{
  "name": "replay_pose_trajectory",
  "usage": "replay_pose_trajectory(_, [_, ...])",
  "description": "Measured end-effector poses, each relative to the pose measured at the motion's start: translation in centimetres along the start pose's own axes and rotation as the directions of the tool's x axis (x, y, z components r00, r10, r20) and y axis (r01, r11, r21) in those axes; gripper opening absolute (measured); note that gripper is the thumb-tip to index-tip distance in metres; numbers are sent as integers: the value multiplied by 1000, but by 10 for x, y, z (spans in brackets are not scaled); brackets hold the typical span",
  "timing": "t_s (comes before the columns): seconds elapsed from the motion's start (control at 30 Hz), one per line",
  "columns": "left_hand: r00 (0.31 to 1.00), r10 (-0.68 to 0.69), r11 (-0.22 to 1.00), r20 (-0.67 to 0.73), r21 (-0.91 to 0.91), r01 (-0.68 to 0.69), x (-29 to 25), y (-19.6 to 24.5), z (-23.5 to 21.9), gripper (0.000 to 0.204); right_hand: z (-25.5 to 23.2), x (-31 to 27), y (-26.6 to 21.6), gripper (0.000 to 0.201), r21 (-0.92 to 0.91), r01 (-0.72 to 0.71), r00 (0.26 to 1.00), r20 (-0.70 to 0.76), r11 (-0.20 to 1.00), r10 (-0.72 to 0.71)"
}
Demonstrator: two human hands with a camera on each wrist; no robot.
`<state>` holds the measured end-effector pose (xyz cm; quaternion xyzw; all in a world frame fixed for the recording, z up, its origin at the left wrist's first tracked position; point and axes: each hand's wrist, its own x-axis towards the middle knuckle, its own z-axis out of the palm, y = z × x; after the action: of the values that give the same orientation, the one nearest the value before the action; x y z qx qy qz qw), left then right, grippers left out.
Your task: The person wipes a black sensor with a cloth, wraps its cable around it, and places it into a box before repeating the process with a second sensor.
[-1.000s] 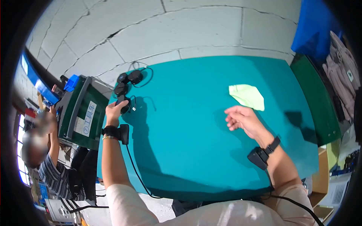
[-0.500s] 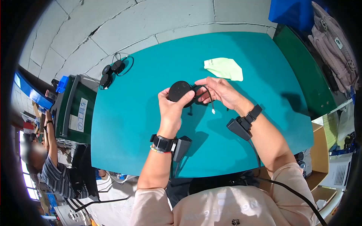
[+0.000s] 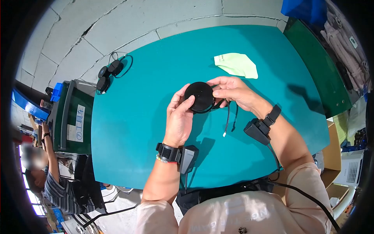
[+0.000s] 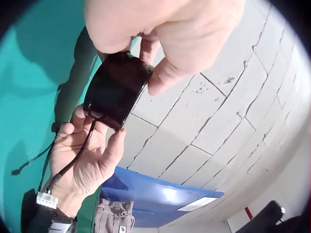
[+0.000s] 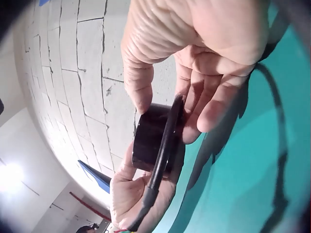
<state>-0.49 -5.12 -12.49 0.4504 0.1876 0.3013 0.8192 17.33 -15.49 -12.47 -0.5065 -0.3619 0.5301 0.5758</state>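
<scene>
A black, thick disc-shaped device [image 3: 199, 96] with a glossy round face is held up over the middle of the table, face tilted toward the head camera. My left hand [image 3: 179, 117] grips its left edge, thumb on the face and fingers behind. My right hand [image 3: 238, 94] pinches the opposite edge between thumb and fingers. From the device's side hangs a black cable [image 5: 163, 145], ending in a white plug [image 4: 47, 199]. A second dark cable end [image 3: 233, 126] dangles beside it. Beyond the right hand, a pale green cloth [image 3: 236, 65] lies on the table.
Three similar black round devices [image 3: 115, 67] with looped cables sit at the back left corner of the green table [image 3: 156, 163]. A block wall [image 3: 187, 11] runs behind. A green labelled cart [image 3: 78, 132] and another person [image 3: 54, 183] are at left, a green panel [image 3: 311, 70] at right.
My left hand has lifted one device from the back left group and carried it to the middle. The right hand has moved in from beside the cloth and taken its other edge.
</scene>
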Motion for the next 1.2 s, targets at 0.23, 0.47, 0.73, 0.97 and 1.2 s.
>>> replay_pose_trajectory(0.23, [997,-44,993,57,-110,50,-2,4,-1,42,3,-2,-2,44,19,23,1000,-22,1000,-22])
replay_pose_trajectory(0.47, [991,-103,991,90,-75,110,0,-4,-7,36,-3,-4,-4,41,166,-2,1000,5,986,2])
replay_pose_trajectory(0.73, [937,-308,936,165,-122,330,1,0,-12,31,1,-3,-5,40,129,-75,996,-40,989,81])
replay_pose_trajectory(0.97, [967,-250,967,43,-41,251,2,5,-15,34,1,2,3,40,106,8,998,-64,994,-2])
replay_pose_trajectory(1.2, [998,15,995,-65,-102,-21,6,17,-16,46,0,0,-1,56,108,11,1000,-30,994,-8])
